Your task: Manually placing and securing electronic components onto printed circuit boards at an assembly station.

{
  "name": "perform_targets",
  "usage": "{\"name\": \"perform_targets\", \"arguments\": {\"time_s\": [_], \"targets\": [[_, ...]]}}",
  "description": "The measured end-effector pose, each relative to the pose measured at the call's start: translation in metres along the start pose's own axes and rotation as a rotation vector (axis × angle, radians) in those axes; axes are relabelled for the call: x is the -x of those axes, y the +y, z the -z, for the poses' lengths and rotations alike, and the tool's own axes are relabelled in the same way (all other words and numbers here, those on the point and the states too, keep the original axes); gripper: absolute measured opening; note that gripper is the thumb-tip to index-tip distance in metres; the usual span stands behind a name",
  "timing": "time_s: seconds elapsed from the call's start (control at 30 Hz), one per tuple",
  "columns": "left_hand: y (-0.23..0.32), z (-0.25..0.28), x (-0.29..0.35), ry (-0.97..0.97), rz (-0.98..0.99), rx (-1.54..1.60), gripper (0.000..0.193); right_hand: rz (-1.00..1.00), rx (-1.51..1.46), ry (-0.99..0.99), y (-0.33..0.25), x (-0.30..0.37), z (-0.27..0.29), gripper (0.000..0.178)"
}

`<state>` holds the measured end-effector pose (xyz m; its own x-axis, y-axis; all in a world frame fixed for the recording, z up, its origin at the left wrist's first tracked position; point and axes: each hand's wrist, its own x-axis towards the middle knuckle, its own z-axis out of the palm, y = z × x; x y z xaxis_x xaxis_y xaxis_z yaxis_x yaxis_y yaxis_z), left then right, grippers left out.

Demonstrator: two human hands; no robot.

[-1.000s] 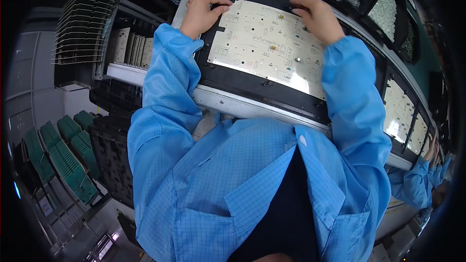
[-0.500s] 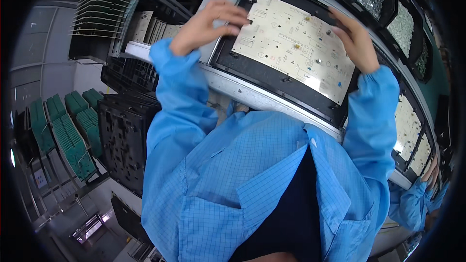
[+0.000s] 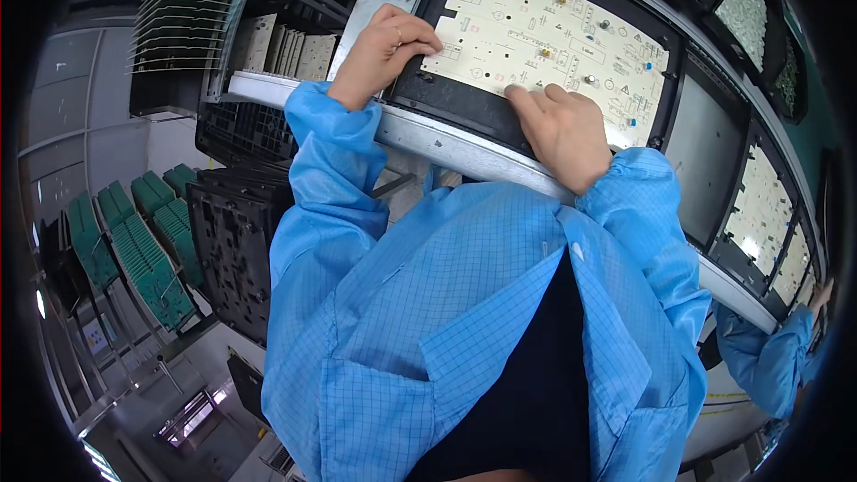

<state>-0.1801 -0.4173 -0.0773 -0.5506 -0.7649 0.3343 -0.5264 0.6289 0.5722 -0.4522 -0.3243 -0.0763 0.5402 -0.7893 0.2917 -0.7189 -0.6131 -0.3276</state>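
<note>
A cream printed circuit board with small yellow, blue and grey parts on it lies in a black tray in front of me. At the board's left edge is my left hand, its thumb and fingers closed together on that edge. My right hand is at the board's near edge, with curled fingers pressing on the edge. The right hand covers part of the near rim, so some of the board and tray there is hidden.
A metal rail runs along the near side. Further right, another tray holds a cream board, near a co-worker's blue sleeve. Black bins of small parts stand at far right. Green boards fill racks at left.
My right hand has come from the board's right side to its near edge. My left hand has closed at the left edge. The board now sits further up in the picture.
</note>
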Motion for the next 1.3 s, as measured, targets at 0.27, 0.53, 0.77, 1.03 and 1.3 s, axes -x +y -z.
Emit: {"name": "perform_targets", "arguments": {"time_s": [0.27,0.53,0.77,1.03,1.3], "targets": [[0.020,-0.007,-0.001,0.174,0.028,-0.168,0.012,-0.537,-0.160,0.050,-0.004,0.005,0.021,0.019],[0.086,-0.042,0.042,0.371,0.525,-0.441,0.030,-0.468,-0.232,0.041,0.037,0.104,0.092,0.030],[0.084,-0.061,0.035,0.380,0.489,-0.540,0.020,-0.392,0.033,0.129,0.027,0.102,0.060,0.024],[0.086,-0.049,0.036,0.232,0.388,-0.521,0.018,-0.739,0.103,0.212,0.018,0.100,0.046,0.018],[0.078,-0.055,0.026,0.341,0.462,-0.430,0.027,-0.629,0.127,0.478,0.054,0.113,0.049,0.018]]}}
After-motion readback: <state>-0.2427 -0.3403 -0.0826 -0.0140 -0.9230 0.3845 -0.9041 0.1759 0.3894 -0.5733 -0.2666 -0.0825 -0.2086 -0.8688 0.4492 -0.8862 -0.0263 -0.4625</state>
